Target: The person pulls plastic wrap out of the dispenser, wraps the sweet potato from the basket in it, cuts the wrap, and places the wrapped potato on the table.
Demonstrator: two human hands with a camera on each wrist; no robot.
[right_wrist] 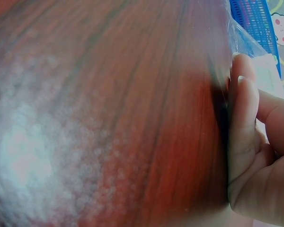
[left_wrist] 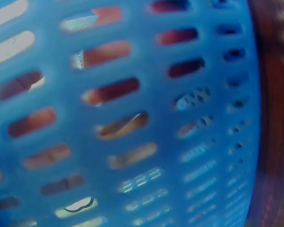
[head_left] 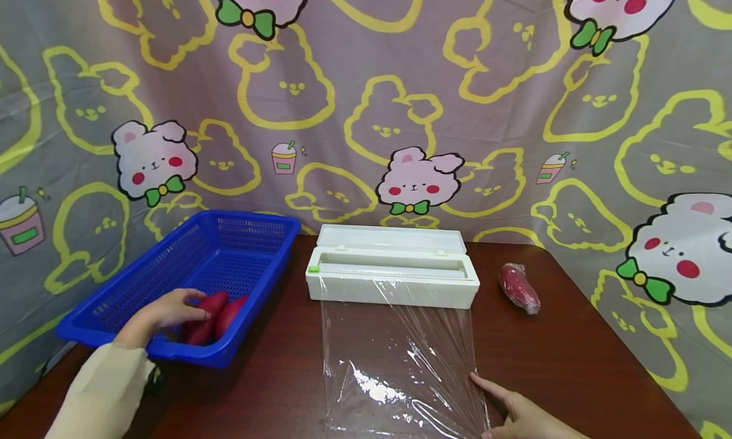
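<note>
In the head view my left hand (head_left: 171, 309) reaches into the blue basket (head_left: 280, 261), with thumb and fingers around the end of a red sweet potato (head_left: 211, 305). Another sweet potato (head_left: 231, 315) lies against it. The left wrist view looks through the slots of the basket wall (left_wrist: 90, 156), which hide most of that hand. At the lower right, my right hand (head_left: 523, 417) holds the right edge of a sheet of clear cling film (head_left: 394, 369), index finger stretched along it. The film runs from a white dispenser box (head_left: 394, 293) with its lid raised.
A film-wrapped red sweet potato (head_left: 519, 288) lies right of the dispenser on the dark wooden table (head_left: 274, 388). A green slider (head_left: 313, 269) sits at the box's left end. Behind everything hangs a grey cartoon-print curtain (head_left: 337, 64).
</note>
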